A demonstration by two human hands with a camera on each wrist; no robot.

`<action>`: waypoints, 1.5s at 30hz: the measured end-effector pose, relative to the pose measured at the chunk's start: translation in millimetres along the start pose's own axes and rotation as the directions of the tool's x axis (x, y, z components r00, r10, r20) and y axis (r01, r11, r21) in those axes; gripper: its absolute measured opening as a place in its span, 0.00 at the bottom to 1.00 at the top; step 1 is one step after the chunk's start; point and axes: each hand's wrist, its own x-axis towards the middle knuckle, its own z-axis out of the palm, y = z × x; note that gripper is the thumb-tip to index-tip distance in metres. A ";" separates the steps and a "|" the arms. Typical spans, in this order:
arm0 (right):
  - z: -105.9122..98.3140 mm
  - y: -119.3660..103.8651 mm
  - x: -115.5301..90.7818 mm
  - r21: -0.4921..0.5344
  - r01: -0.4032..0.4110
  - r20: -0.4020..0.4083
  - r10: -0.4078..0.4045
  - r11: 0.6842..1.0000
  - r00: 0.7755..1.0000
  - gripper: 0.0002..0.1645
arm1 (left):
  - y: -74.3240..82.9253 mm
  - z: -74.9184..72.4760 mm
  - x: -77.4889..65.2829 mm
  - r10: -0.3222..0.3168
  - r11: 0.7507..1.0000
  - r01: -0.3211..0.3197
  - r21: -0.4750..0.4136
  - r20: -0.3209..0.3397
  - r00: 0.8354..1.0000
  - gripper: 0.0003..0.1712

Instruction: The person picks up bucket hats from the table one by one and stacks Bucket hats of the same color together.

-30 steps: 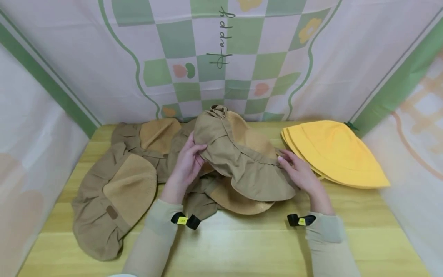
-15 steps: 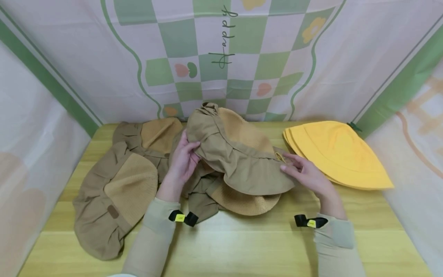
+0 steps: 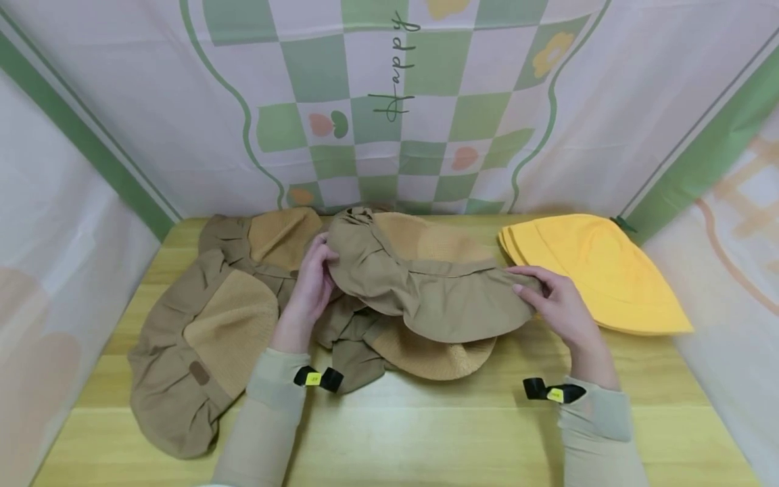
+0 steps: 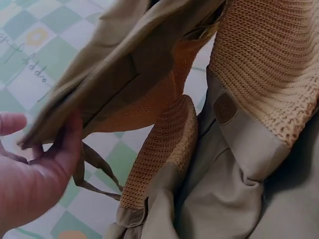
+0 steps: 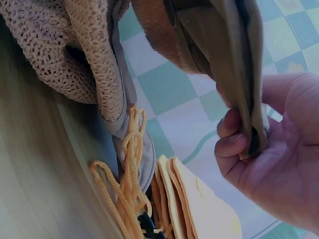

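Between my hands, over other hats, hangs a khaki sun hat (image 3: 468,304) with a tan knitted crown and a wide cloth brim. My left hand (image 3: 310,284) grips the brim's left end; in the left wrist view, the fingers of that hand (image 4: 42,172) lie under the folded cloth. At the brim's right end, my right hand (image 3: 562,304) pinches the edge, with fingertips curled round it in the right wrist view (image 5: 232,137). Below the held hat lies another khaki hat (image 3: 438,355), its knitted crown showing and its upper part covered.
Two similar hats lie to the left, one in front (image 3: 234,331) and one behind (image 3: 282,237). Stacked yellow hats (image 3: 596,270) sit at the back right. Yellow cord (image 5: 132,169) trails near them. A patterned cloth (image 3: 420,108) closes off the back of the wooden table (image 3: 438,439).
The held hat's top has come down and its brim is spread wider. My right hand has moved right and taken the brim's right end; my left has shifted slightly left.
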 end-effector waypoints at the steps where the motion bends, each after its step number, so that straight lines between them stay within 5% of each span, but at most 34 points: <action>1: -0.5 0.3 -0.2 -0.008 0.013 -0.017 -0.013 1.000 1.000 0.18 | 0.5 -0.9 0.0 -0.007 1.000 0.007 0.021 -0.009 1.000 0.20; 5: -2.0 0.6 -0.2 -0.026 0.065 -0.079 -0.067 0.998 0.995 0.16 | 3.8 -6.6 0.2 -0.027 0.988 0.030 0.150 -0.017 0.999 0.28; 9: -2.2 -2.0 0.0 -0.023 0.119 -0.122 -0.121 0.993 0.985 0.16 | 8.5 -14.2 -0.2 -0.027 0.940 0.029 0.339 -0.009 1.000 0.33; 15: -1.4 -11.8 -1.4 -0.020 0.174 -0.168 -0.175 0.984 0.970 0.15 | 14.3 -19.7 -2.6 -0.043 0.806 0.043 0.591 -0.015 0.999 0.39; 19: -0.1 -14.6 -1.4 -0.036 0.214 -0.212 -0.217 0.976 0.953 0.15 | 15.7 -16.4 -4.4 -0.028 0.681 0.032 0.731 -0.017 0.999 0.37; 23: 0.6 -14.3 -1.0 -0.057 0.235 -0.245 -0.242 0.970 0.939 0.16 | 15.6 -13.2 -5.5 0.023 0.565 -0.013 0.825 0.000 1.000 0.32; 25: 0.7 -16.0 -1.4 -0.067 0.230 -0.243 -0.240 0.971 0.940 0.16 | 15.9 -11.3 -6.5 0.040 0.532 -0.029 0.846 0.009 0.999 0.30; 36: -5.9 -19.5 -4.3 -0.202 0.096 -0.046 -0.108 0.975 0.993 0.17 | 14.2 -6.2 -10.5 0.110 0.520 -0.203 0.829 0.171 0.979 0.13; 41: -2.8 -19.5 -1.1 -0.283 0.055 0.055 -0.040 0.957 0.998 0.27 | 13.5 -4.5 -12.2 0.128 0.544 -0.257 0.799 0.223 0.966 0.09; 45: 5.2 -22.4 2.4 -0.254 0.018 0.132 0.016 0.967 0.991 0.37 | 10.8 -3.0 -11.6 0.146 0.537 -0.309 0.785 0.275 0.950 0.08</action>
